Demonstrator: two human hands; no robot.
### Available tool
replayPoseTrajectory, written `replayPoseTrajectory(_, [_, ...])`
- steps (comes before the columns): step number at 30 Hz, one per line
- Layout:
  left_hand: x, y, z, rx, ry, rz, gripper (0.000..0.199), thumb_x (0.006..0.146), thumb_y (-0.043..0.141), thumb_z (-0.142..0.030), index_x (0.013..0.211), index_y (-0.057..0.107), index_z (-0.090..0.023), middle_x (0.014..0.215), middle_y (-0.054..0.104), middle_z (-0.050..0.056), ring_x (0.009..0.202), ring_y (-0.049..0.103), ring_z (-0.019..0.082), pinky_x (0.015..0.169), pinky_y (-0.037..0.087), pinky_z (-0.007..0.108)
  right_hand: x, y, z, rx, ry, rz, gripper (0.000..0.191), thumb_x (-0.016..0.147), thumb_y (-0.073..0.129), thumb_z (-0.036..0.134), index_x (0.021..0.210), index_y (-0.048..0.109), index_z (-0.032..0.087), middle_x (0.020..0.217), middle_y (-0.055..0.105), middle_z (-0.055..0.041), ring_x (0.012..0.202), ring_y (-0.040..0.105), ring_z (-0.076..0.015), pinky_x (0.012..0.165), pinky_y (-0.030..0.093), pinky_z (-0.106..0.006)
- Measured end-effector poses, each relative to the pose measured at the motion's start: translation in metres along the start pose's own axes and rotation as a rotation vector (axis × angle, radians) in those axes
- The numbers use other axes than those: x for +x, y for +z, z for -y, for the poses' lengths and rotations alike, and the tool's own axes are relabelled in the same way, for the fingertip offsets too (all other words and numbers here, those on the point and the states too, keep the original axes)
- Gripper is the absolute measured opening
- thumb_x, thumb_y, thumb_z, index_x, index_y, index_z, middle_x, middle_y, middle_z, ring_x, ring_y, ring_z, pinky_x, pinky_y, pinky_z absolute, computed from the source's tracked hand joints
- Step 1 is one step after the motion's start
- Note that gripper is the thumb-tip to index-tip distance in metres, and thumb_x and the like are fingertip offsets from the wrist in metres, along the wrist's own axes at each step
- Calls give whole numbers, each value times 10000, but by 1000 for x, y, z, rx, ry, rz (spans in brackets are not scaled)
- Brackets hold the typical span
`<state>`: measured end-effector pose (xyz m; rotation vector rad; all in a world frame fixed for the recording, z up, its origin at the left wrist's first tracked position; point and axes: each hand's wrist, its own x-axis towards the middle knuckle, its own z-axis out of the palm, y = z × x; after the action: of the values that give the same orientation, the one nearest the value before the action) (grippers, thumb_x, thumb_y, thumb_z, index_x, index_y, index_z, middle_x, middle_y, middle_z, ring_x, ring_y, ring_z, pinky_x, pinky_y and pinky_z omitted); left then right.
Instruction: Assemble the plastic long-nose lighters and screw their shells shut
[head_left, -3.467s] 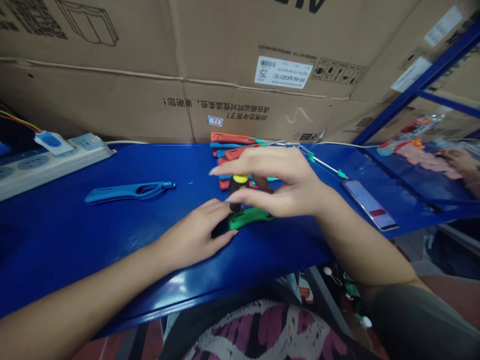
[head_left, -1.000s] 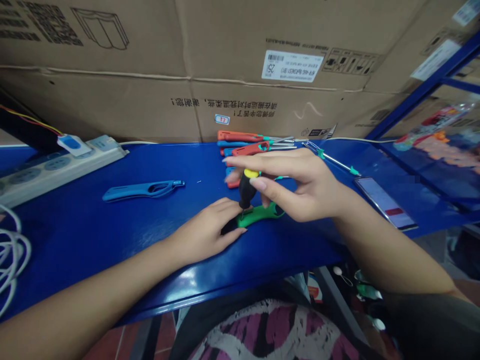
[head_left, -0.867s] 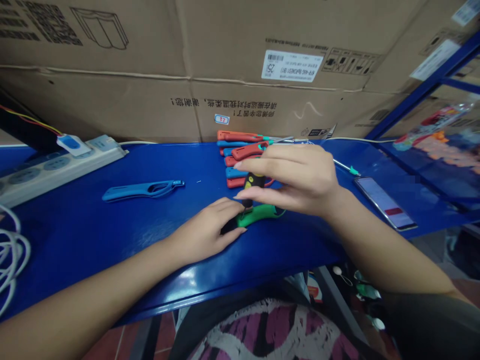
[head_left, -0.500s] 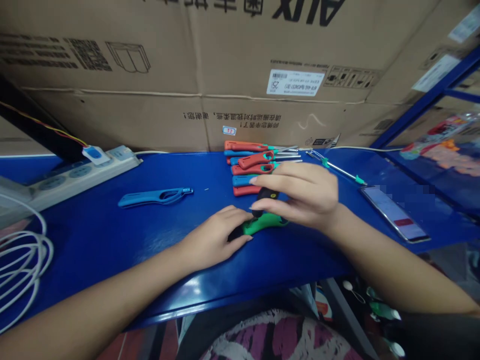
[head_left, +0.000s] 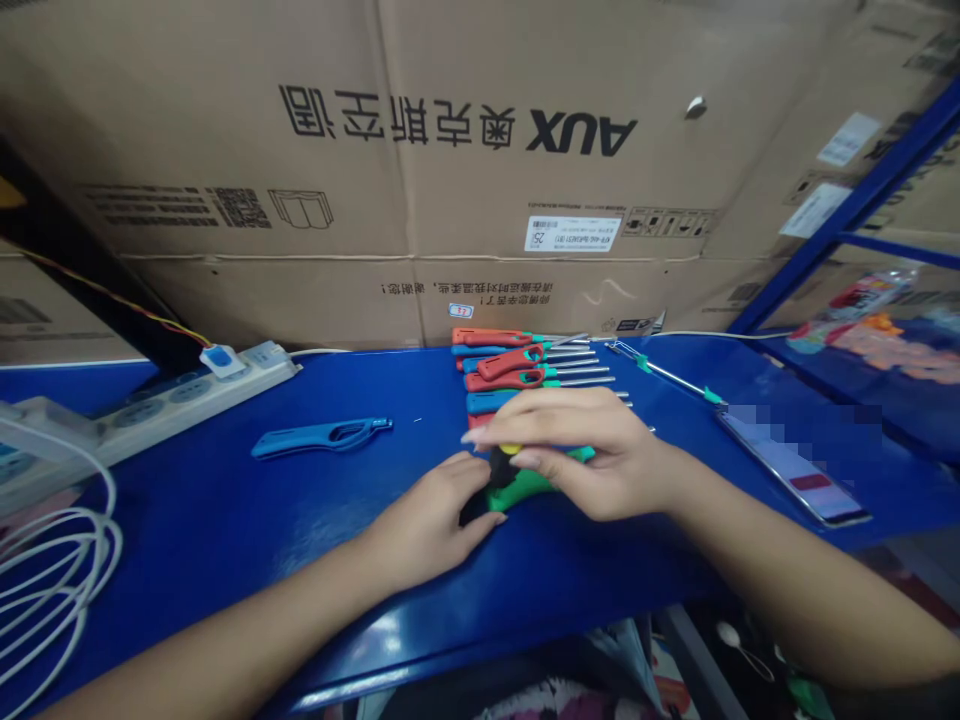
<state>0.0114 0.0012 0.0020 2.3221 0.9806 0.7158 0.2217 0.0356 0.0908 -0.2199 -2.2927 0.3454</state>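
A green lighter handle (head_left: 521, 486) lies on the blue tabletop (head_left: 322, 530). My left hand (head_left: 439, 515) grips its left end between thumb and fingers. My right hand (head_left: 592, 450) is closed around a black and yellow tool (head_left: 504, 464), held over the green handle; the tool's tip is hidden. Behind my right hand lies a stack of red and blue lighters (head_left: 487, 378) with metal tubes pointing right. A single blue lighter shell (head_left: 319, 438) rests apart on the left, with a tiny metal pin (head_left: 418, 420) beside it.
A white power strip (head_left: 172, 400) and a coiled white cable (head_left: 60, 570) are on the left. At the right are a metal rod with green clips (head_left: 675, 380) and a phone (head_left: 795, 470). A large cardboard box (head_left: 450, 200) stands behind the table.
The view has tilted upward, so the box shows more. My right hand has shifted and turned, with the tool's yellow part now facing up between the fingers. My left hand still holds the green handle.
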Motion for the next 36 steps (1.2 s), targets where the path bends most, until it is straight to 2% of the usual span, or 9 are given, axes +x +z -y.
replayPoseTrajectory(3, [0,2,1,-3,28,-27,250,930,658,-206,1180,643,-197,1165,719,85,1095,658,260,951,536,414,0,4,-5,-143,-61,-79,229,962,658,286,1132,741,156,880,696,-63,762,658,-124,689,564,-245])
replayPoseTrajectory(5, [0,2,1,6,23,-29,270,926,660,-200,1195,642,-207,1153,727,75,1072,665,259,942,539,415,1,5,-7,-202,-68,-65,251,981,620,283,1171,730,161,1000,705,-102,862,676,-147,742,572,-273])
replayPoseTrajectory(8, [0,1,-1,-3,3,-18,249,919,664,-196,1167,652,-198,1160,727,76,1102,659,263,978,530,419,5,2,-5,-18,-10,34,284,1014,512,172,1229,696,148,1200,695,-144,1114,660,-172,941,554,-329])
replayPoseTrajectory(11, [1,1,-1,-17,-14,-24,231,914,676,-210,1144,659,-189,1156,725,85,1117,656,266,980,531,414,5,-2,-4,107,37,17,223,996,560,162,1152,718,141,1034,721,-103,955,682,-140,875,566,-289])
replayPoseTrajectory(16, [1,2,1,-12,-40,-38,217,899,710,-229,1109,673,-192,1101,737,71,1039,669,255,899,546,391,-2,1,-11,-26,60,-104,149,948,671,238,1062,738,169,916,679,-53,779,640,-114,762,557,-253])
replayPoseTrajectory(23, [1,2,-3,7,-56,-50,223,878,688,-188,1100,684,-197,1096,742,68,1022,681,248,896,555,392,-4,13,9,-103,150,-240,168,951,666,247,1059,743,144,912,698,-76,806,643,-137,757,559,-271])
replayPoseTrajectory(27, [2,-5,-8,33,-90,-27,386,849,689,-168,1232,660,-217,1171,740,64,1082,682,247,957,558,414,-5,-22,5,-144,267,-488,137,920,700,248,1040,756,209,899,723,-29,698,670,-119,632,566,-249])
replayPoseTrajectory(32, [1,-10,-8,109,-107,-25,489,800,628,-94,1272,639,-219,1207,728,70,1110,678,254,980,563,429,-34,-94,-46,-293,464,-828,155,875,731,340,978,717,225,795,681,1,540,645,-117,506,567,-254])
replayPoseTrajectory(36, [0,-11,-9,133,-109,-3,501,812,605,-93,1295,621,-225,1221,698,73,1150,648,259,1014,543,436,-83,-114,-87,-573,670,-760,224,889,668,398,1003,661,205,945,688,-50,639,682,-145,552,602,-285])
